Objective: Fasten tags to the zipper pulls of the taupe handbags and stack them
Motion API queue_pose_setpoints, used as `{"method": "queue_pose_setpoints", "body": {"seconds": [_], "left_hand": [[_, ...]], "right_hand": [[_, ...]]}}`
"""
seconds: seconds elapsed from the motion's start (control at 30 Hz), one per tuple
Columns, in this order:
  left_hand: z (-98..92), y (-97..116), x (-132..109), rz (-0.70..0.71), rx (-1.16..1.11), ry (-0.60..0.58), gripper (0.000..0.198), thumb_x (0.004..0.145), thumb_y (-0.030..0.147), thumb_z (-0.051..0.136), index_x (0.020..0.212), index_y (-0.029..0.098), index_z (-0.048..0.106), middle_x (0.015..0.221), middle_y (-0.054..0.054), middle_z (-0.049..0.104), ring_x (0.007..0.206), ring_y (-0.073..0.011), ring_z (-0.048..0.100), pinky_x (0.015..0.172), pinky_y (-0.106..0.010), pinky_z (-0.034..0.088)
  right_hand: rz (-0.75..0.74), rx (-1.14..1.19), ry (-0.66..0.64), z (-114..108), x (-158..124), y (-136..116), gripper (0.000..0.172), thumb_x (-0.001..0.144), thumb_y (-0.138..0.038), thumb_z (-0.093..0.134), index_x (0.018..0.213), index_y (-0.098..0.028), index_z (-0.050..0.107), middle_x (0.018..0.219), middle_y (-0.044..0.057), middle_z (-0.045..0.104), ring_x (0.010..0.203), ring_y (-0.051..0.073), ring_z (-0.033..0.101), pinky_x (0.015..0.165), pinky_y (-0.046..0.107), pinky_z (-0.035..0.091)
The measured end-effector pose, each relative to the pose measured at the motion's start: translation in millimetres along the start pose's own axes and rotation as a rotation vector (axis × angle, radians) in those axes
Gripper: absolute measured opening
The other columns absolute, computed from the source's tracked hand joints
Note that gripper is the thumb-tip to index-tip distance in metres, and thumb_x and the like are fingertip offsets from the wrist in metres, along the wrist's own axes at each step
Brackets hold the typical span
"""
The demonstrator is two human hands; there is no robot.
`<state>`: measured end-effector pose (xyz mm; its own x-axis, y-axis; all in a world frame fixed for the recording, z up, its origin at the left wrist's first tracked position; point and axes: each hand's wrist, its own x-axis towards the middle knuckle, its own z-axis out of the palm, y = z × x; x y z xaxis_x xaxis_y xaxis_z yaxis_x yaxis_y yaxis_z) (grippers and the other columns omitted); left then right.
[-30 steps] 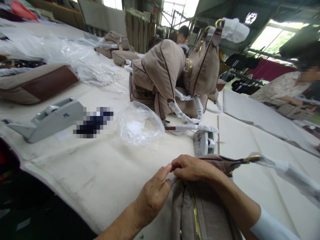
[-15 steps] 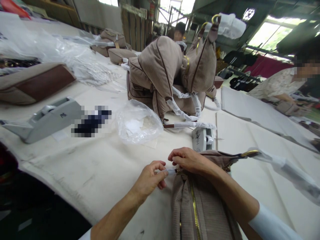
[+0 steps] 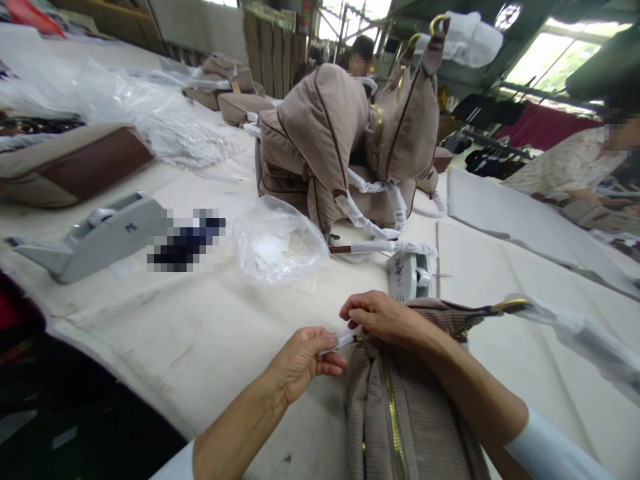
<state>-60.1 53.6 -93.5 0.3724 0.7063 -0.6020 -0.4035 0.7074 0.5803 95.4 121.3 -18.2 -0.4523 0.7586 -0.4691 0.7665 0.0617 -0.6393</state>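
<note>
A taupe corduroy handbag (image 3: 420, 407) with a gold zipper (image 3: 393, 413) lies in front of me at the table's near side. My left hand (image 3: 310, 357) pinches a whitish translucent strip (image 3: 343, 340) between thumb and fingers. This strip reaches to the bag's upper left end. My right hand (image 3: 373, 313) lies over that end of the bag, its fingers curled just above the strip. What its fingertips hold, if anything, is hidden. From the bag's right corner runs a handle (image 3: 575, 333) wrapped in white, joined by a gold ring (image 3: 510, 305).
Beyond my hands sit a grey tape dispenser (image 3: 410, 277), a clear plastic bag (image 3: 277, 243) and a pile of corduroy bags (image 3: 320, 133). Another dispenser (image 3: 100, 233) and a bag (image 3: 75, 163) are at left. A co-worker (image 3: 555, 160) is at far right.
My left hand has turned slightly, its pinch on the strip is plainer and its lower fingers stretch further right. My right hand stays over the bag's end. The view has shifted a little.
</note>
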Motion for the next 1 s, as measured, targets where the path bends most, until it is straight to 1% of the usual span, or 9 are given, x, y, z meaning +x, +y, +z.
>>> {"method": "queue_pose_setpoints", "body": {"seconds": [0.1, 0.17, 0.33, 0.47, 0.67, 0.77, 0.83, 0.9, 1.0], "left_hand": [[1.6, 0.1, -3.9, 0.057, 0.031, 0.006, 0.018, 0.069, 0.023, 0.07, 0.07, 0.012, 0.056, 0.075, -0.003, 0.063, 0.054, -0.0105, 0.063, 0.05, -0.02, 0.051], [2.4, 0.7, -8.3, 0.197, 0.181, 0.005, 0.016, 0.073, 0.025, 0.066, 0.071, 0.012, 0.058, 0.096, -0.008, 0.063, 0.058, -0.011, 0.064, 0.055, -0.023, 0.053], [-1.8, -4.7, -15.3, 0.963, 1.041, 0.136, 0.012, 0.084, 0.012, 0.051, 0.083, 0.016, 0.063, 0.107, -0.012, 0.062, 0.087, -0.0193, 0.065, 0.073, -0.029, 0.054], [-7.1, -12.2, -14.9, 1.533, 1.458, 0.237, 0.021, 0.085, 0.004, 0.047, 0.097, 0.015, 0.061, 0.096, -0.012, 0.065, 0.074, -0.0167, 0.063, 0.064, -0.027, 0.054], [-9.2, -10.4, -12.5, 1.694, 1.514, 0.177, 0.02, 0.085, 0.004, 0.05, 0.1, 0.012, 0.06, 0.083, -0.009, 0.065, 0.073, -0.016, 0.06, 0.065, -0.028, 0.052], [-8.5, -7.6, -10.5, 1.57, 1.437, 0.183, 0.02, 0.086, 0.006, 0.047, 0.096, 0.015, 0.061, 0.081, -0.007, 0.064, 0.071, -0.0152, 0.059, 0.064, -0.027, 0.05], [-6.6, -4.5, -9.9, 1.241, 1.284, 0.158, 0.016, 0.088, 0.013, 0.046, 0.088, 0.017, 0.061, 0.078, -0.006, 0.061, 0.069, -0.0151, 0.058, 0.062, -0.026, 0.048], [-3.9, -1.0, -9.4, 0.782, 1.016, 0.068, 0.016, 0.088, 0.023, 0.048, 0.08, 0.016, 0.059, 0.07, -0.003, 0.059, 0.062, -0.014, 0.057, 0.057, -0.025, 0.046], [0.1, 2.0, -8.2, 0.324, 0.612, -0.044, 0.021, 0.084, 0.035, 0.053, 0.077, 0.016, 0.056, 0.053, 0.003, 0.054, 0.047, -0.0106, 0.051, 0.05, -0.021, 0.041]], "right_hand": [[0.003, 0.05, 0.002, -1.2, -3.5, -0.3, 0.026, 0.076, -0.015, 0.044, 0.087, -0.012, 0.067, 0.076, 0.005, 0.068, 0.061, 0.012, 0.059, 0.056, 0.02, 0.045], [0.003, 0.087, 0.024, -2.2, -7.3, -0.7, 0.025, 0.078, -0.017, 0.043, 0.089, -0.013, 0.065, 0.078, 0.005, 0.068, 0.06, 0.012, 0.059, 0.056, 0.02, 0.046], [-0.051, 0.312, 0.249, -2.9, -21.0, 3.8, 0.023, 0.082, -0.025, 0.043, 0.095, -0.013, 0.059, 0.077, 0.005, 0.065, 0.067, 0.014, 0.06, 0.061, 0.024, 0.048], [-0.115, 0.076, 0.307, -3.7, -32.6, 7.7, 0.023, 0.084, -0.021, 0.044, 0.097, -0.015, 0.061, 0.083, 0.005, 0.066, 0.077, 0.017, 0.061, 0.07, 0.028, 0.047], [-0.166, -0.243, 0.076, -7.3, -38.7, -7.6, 0.023, 0.086, -0.014, 0.043, 0.092, -0.015, 0.065, 0.09, 0.006, 0.067, 0.083, 0.017, 0.06, 0.076, 0.027, 0.043], [-0.189, -0.237, 0.067, -5.6, -37.9, -11.2, 0.023, 0.088, -0.015, 0.043, 0.093, -0.015, 0.066, 0.089, 0.005, 0.067, 0.082, 0.016, 0.061, 0.077, 0.026, 0.043], [-0.22, -0.197, 0.179, -1.4, -39.3, -9.3, 0.024, 0.089, -0.016, 0.043, 0.099, -0.016, 0.064, 0.094, 0.006, 0.066, 0.087, 0.016, 0.06, 0.079, 0.025, 0.043], [-0.248, -0.231, 0.266, 4.7, -42.0, -6.3, 0.024, 0.089, -0.016, 0.043, 0.105, -0.016, 0.062, 0.099, 0.007, 0.065, 0.092, 0.017, 0.059, 0.082, 0.027, 0.042], [-0.231, -0.442, 0.215, 12.5, -44.0, -5.2, 0.023, 0.09, -0.02, 0.046, 0.106, -0.015, 0.062, 0.096, 0.01, 0.065, 0.094, 0.022, 0.058, 0.088, 0.036, 0.039]]}}
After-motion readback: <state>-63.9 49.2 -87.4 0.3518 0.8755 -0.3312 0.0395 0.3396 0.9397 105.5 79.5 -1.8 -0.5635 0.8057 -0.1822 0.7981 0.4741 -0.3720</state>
